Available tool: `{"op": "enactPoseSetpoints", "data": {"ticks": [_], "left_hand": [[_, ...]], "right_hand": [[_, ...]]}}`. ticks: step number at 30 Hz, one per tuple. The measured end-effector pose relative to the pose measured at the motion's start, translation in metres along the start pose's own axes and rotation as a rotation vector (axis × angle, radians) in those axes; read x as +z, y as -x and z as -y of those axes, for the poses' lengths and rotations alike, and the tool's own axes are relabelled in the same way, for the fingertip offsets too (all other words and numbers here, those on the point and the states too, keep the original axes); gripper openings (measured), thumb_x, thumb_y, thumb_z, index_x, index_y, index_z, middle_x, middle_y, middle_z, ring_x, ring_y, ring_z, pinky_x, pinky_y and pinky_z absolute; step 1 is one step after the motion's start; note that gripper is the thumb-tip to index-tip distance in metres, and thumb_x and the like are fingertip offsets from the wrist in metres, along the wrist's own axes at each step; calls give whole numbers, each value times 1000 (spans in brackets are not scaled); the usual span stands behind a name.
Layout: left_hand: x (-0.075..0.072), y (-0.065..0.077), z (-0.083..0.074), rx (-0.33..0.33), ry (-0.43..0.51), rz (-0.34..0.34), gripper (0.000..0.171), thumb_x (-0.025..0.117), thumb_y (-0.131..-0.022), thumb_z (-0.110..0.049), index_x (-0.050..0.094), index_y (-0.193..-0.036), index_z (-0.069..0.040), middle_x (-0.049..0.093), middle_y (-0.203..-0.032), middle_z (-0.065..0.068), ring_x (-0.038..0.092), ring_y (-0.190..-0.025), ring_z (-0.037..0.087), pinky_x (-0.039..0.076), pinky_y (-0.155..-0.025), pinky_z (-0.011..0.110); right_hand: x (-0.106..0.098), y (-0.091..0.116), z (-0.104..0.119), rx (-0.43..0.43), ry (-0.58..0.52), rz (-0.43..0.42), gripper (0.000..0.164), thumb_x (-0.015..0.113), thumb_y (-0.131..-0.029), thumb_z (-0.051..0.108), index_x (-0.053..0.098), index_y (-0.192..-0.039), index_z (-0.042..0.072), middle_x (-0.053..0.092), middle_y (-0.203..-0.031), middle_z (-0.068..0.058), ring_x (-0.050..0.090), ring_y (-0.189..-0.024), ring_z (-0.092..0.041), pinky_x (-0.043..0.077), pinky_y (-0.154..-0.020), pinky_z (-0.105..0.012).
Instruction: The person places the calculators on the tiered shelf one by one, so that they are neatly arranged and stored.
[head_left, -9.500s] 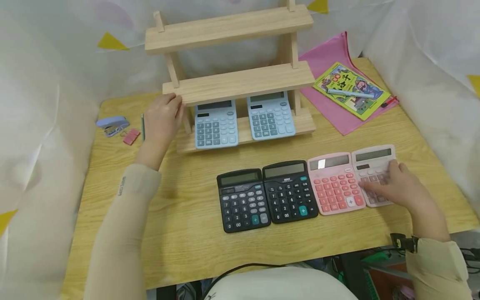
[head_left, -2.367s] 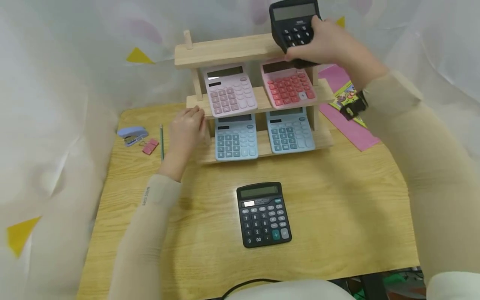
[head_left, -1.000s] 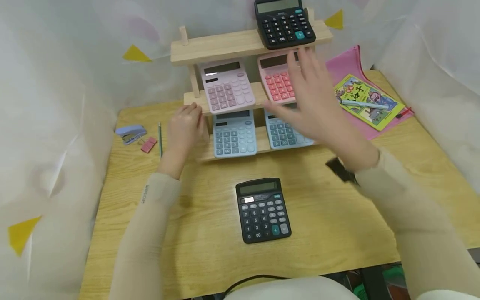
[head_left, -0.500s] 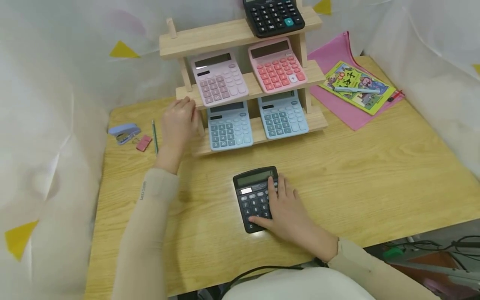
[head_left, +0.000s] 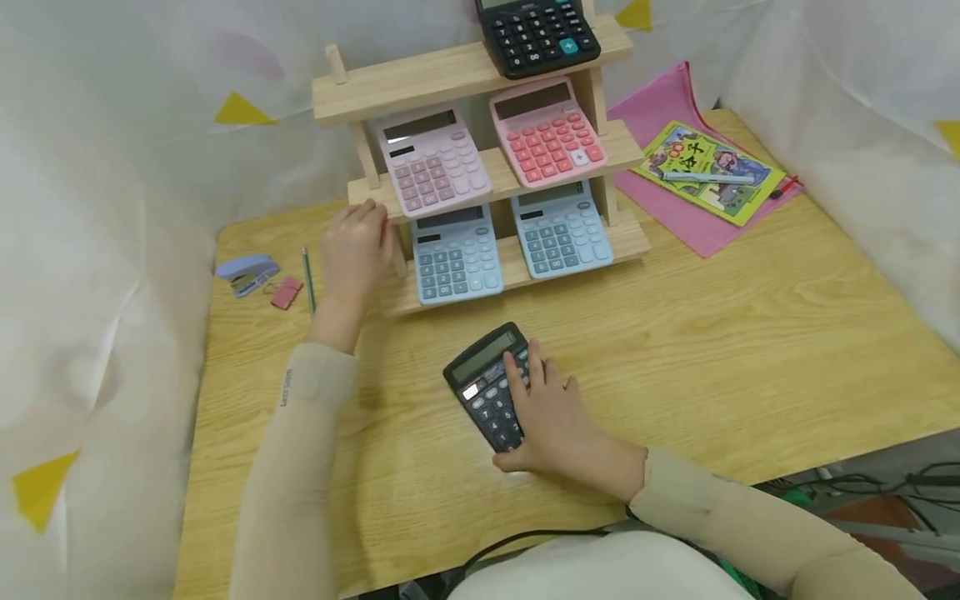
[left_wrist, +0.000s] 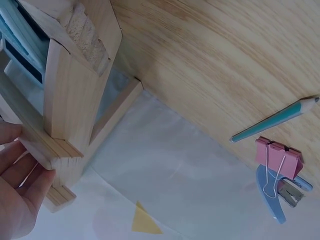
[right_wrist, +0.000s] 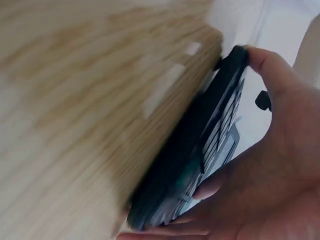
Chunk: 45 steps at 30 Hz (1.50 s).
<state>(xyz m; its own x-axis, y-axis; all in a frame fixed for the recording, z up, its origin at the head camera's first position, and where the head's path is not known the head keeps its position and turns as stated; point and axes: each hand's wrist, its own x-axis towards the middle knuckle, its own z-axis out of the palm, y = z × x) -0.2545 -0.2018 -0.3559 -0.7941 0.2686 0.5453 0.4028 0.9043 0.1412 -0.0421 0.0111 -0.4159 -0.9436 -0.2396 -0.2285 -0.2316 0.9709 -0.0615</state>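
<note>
My right hand (head_left: 558,425) grips a black calculator (head_left: 491,408) on the table, tilted askew. In the right wrist view the thumb is on one edge of the black calculator (right_wrist: 185,140) and fingers reach the opposite edge. My left hand (head_left: 354,258) pinches the left end of the middle board of a wooden shelf (head_left: 420,79); the left wrist view shows its fingers (left_wrist: 37,182) on that board. Another black calculator (head_left: 536,37) stands on the top tier. The middle tier bears a pale pink calculator (head_left: 435,162) and a pink calculator (head_left: 547,133). Two light blue calculators (head_left: 457,258) lean on the bottom tier.
Left of the shelf lie a blue stapler (head_left: 247,271), a pink binder clip (head_left: 285,293) and a green pencil (head_left: 308,279). A pink zip pouch (head_left: 697,229) with a yellow-green booklet (head_left: 697,200) and a light blue pen (head_left: 708,178) lies at the right.
The pink calculators and one black calculator went from table to shelf. My right hand released the shelved black one, came down to the last and turned it counterclockwise. My left hand stayed on the shelf.
</note>
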Motion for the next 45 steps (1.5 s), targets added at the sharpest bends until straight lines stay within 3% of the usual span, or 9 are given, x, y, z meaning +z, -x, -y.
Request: {"op": "enactPoseSetpoints", "data": {"ticks": [3,6,10,13,19,23,27,34,45], "left_hand": [[0,1,0,0,-4,-2,24,55,-90,-18,68,-101,-1,66,-114,16,63,-104,33,52,-93,40],[0,3,1,-7,8,-6,24,55,-90,-17,67,-102,0,66,-114,17,62,-104,34,52,-93,41],[-3,4,3,-6,12,-18,23,55,-90,-16,67,-102,1,66,-113,18,63,-104,35,51,-94,41],[-1,2,4,21,6,-33,23,56,-89,-15,67,-102,1,66,-112,18,63,-103,34,51,-94,41],[9,-1,-4,51,-7,-12,25,56,-89,-18,67,-103,-1,67,-113,15,63,-103,32,50,-94,39],[13,2,-9,38,-5,8,26,56,-90,-19,67,-105,-2,66,-116,15,62,-105,32,50,-94,40],[14,6,-10,30,-3,0,26,57,-89,-18,67,-105,-2,66,-116,15,62,-104,32,51,-94,40],[13,6,-14,28,-6,8,27,55,-90,-19,67,-107,-1,66,-116,15,62,-106,31,49,-97,39],[15,8,-21,56,-11,-13,25,56,-89,-18,68,-104,-2,67,-113,14,64,-102,30,53,-91,39]], "right_hand": [[0,0,-8,-31,-38,2,134,67,-48,74,8,-149,8,9,-151,-31,34,-129,-48,46,-90,-59],[-9,2,-21,-74,-171,67,132,72,-48,67,9,-149,9,8,-152,-29,30,-131,-48,42,-96,-60],[-46,3,-43,-127,-459,247,120,74,-57,52,7,-150,14,7,-154,-24,29,-135,-42,38,-103,-55],[-86,-4,-61,-180,-595,255,117,77,-61,43,5,-150,17,11,-155,-20,39,-129,-35,44,-98,-50],[-183,-46,-79,-215,-512,25,120,79,-63,42,-1,-149,20,13,-154,-15,42,-125,-31,44,-99,-53],[-244,-101,-73,-109,-457,-41,113,71,-71,49,-6,-149,23,14,-154,-14,41,-124,-32,41,-102,-53],[-280,-161,-56,36,-333,-84,108,56,-73,60,-11,-148,18,2,-157,-11,22,-140,-33,27,-114,-50],[-295,-231,-36,175,-144,-62,108,39,-73,72,-6,-149,8,9,-156,-15,19,-141,-34,27,-114,-48],[-282,-245,-29,316,-80,-8,113,32,-72,77,-16,-145,5,1,-153,-25,19,-138,-38,34,-110,-49]]}}
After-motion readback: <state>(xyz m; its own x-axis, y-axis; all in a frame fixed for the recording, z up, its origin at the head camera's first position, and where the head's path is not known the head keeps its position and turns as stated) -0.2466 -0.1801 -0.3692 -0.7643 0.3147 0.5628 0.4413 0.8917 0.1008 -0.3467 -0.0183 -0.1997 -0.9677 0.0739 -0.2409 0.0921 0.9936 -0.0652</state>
